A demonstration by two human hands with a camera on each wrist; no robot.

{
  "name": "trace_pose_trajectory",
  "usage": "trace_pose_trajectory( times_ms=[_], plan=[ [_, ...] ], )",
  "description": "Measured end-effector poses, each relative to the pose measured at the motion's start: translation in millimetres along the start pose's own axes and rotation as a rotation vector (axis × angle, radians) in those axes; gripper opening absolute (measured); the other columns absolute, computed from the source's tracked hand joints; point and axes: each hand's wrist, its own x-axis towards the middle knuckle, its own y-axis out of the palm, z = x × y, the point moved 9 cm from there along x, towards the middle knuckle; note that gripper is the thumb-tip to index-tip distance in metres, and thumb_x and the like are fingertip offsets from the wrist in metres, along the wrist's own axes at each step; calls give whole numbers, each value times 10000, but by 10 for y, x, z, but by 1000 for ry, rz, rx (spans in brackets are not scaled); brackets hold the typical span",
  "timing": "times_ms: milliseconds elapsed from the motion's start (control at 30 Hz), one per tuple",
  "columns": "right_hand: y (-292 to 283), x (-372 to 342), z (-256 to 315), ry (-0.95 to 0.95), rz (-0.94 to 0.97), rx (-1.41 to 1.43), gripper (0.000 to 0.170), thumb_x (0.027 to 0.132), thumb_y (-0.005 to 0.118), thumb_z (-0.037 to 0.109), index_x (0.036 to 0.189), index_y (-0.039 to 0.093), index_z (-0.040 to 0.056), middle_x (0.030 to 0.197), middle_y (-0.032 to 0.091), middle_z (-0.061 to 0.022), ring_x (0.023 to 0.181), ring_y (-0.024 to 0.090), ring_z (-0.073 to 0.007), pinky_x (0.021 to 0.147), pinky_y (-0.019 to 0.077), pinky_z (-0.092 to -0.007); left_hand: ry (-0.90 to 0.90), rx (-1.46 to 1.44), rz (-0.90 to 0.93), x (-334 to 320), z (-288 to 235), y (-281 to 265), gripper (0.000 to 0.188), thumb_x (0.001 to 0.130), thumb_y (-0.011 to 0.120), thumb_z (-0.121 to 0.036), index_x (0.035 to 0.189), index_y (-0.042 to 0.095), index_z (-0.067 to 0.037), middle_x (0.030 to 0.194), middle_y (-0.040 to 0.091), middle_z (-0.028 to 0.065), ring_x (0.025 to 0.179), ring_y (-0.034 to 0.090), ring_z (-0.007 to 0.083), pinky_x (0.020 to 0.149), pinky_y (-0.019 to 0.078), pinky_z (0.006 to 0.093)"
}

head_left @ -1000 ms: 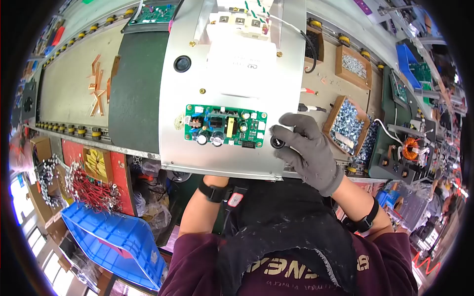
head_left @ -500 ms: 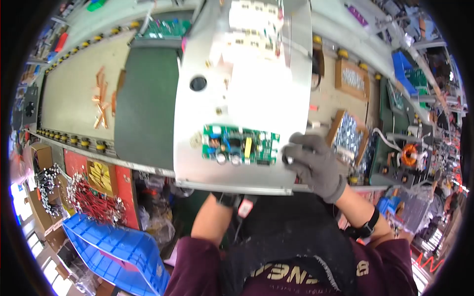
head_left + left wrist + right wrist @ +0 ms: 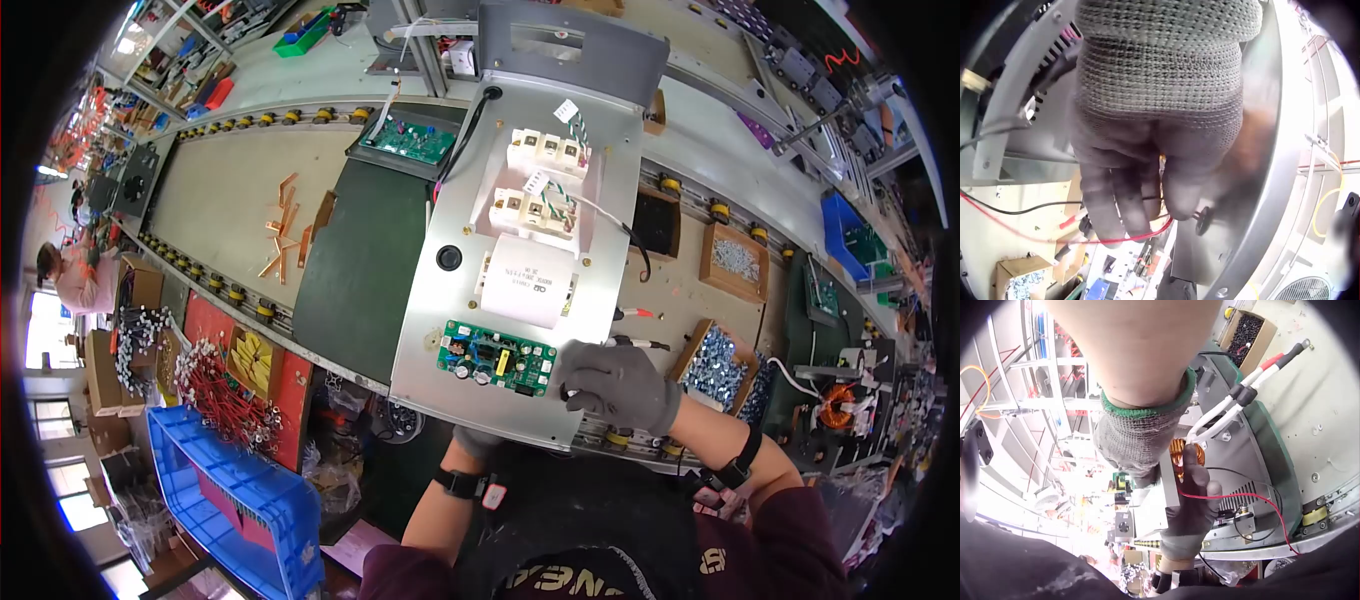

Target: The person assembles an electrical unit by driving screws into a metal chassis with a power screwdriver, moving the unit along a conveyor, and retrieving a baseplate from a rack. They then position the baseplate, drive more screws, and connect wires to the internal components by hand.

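A metal panel (image 3: 420,385) carries a green circuit board (image 3: 497,358) near its front edge. My gloved right hand (image 3: 625,388) is at the panel's right front corner, beside the board, its fingers curled around a black grommet (image 3: 567,393) that they mostly cover. Most of my gloved left hand (image 3: 478,440) is hidden beneath the panel in the head view. From the left wrist, the left hand (image 3: 1154,137) reaches along the underside, with a red wire (image 3: 1041,239) pinched at its fingertips. Close to those fingers, a black grommet stem (image 3: 1204,220) sticks out of the panel.
On the panel stand a white capacitor block (image 3: 525,280), white modules (image 3: 545,155) and another black grommet (image 3: 449,258). To the right are boxes of screws (image 3: 715,365) and a copper coil (image 3: 838,410). Copper strips (image 3: 285,235) and a blue crate (image 3: 240,520) are on the left.
The head view has shifted, showing more of the panel's far end. My right fingers have folded closer over the grommet, and part of the left glove now shows at the front edge.
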Motion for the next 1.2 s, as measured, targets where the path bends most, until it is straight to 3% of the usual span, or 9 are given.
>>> trace_pose_trajectory(
  times_ms=[100, 133, 233, 433, 567, 667, 900, 1067, 1200],
  plan=[
    [-847, 103, 223, -93, -373, 133, 153, 777, 661, 185, 834, 572, 74, 779, 555, -40, 702, 569, -209, 571, 449, -323, -4, 227, -37, -140, -49, 17, 535, 871, 576, -334, 1311, 424, -69, 1256, 519, 141, 1056, 563, 302, 918, 453, 416],
    [-1270, 88, 263, -168, -589, 109, 165, 820, 636, 196, 824, 558, 51, 729, 546, -46, 650, 548, -201, 559, 433, -312, -343, -566, -122, -446, 183, 89, 581, 765, 701, -295, 1239, 487, -37, 1202, 545, 127, 1049, 562, 298, 911, 452, 400],
    [-2152, -119, -1203, 352, -1239, 406, 178, 908, 487, 153, 960, 571, 6, 680, 555, -92, 648, 493, -143, 590, 410, -285, -387, -1280, -279, -285, -619, -17, 587, 751, 721, -295, 1215, 494, -14, 1184, 548, 106, 1065, 554, 285, 926, 449, 403],
    [-1070, 871, -3709, 616, -94, -207, 403, 793, 626, 278, 1122, 585, 49, 1132, 603, -189, 1034, 577, -357, 888, 450, -405, -633, -1197, -669, -405, -556, -1, 580, 792, 656, -137, 1289, 395, 8, 1229, 508, 116, 1117, 515, 257, 950, 420, 404],
    [-841, 980, -3591, 356, -5, -394, 357, 813, 587, 221, 1114, 601, 29, 1085, 619, -204, 1034, 584, -326, 899, 452, -369, -481, -512, -635, -380, -781, -603, 473, 805, 608, -66, 1239, 448, 30, 1138, 560, 123, 1044, 555, 235, 901, 449, 362],
    [-936, 543, -3019, 329, -334, -114, 326, 807, 554, 123, 1112, 590, 15, 1089, 607, -224, 1036, 565, -369, 887, 458, -392, -468, -759, -704, -490, -624, -1415, 611, 712, 632, -170, 1245, 438, 55, 1126, 573, 122, 1033, 563, 230, 908, 441, 333],
    [-947, -44, -1161, 859, -292, 25, 305, 661, 556, 135, 923, 654, 12, 866, 636, -240, 869, 606, -402, 751, 482, -418, -699, -729, -268, 221, -61, -3471, 331, 764, 511, -101, 1035, 530, 87, 911, 631, 151, 824, 649, 242, 788, 534, 378],
    [-968, -149, -819, 1243, -134, -97, 256, 655, 557, 178, 794, 652, -14, 809, 617, -267, 831, 604, -405, 738, 477, -425, -1057, -343, -154, 645, 549, -3727, 116, 813, 535, -197, 818, 571, -87, 770, 610, 47, 649, 606, 164, 527, 490, 303],
    [-1073, -248, -893, 1196, -303, -311, 274, 720, 550, 225, 818, 628, -19, 813, 613, -255, 805, 597, -412, 733, 467, -463, -827, -144, 322, 1280, 787, -3488, 145, 864, 505, -206, 843, 596, -95, 666, 574, 17, 474, 508, 95, 402, 371, 228]
  ],
)
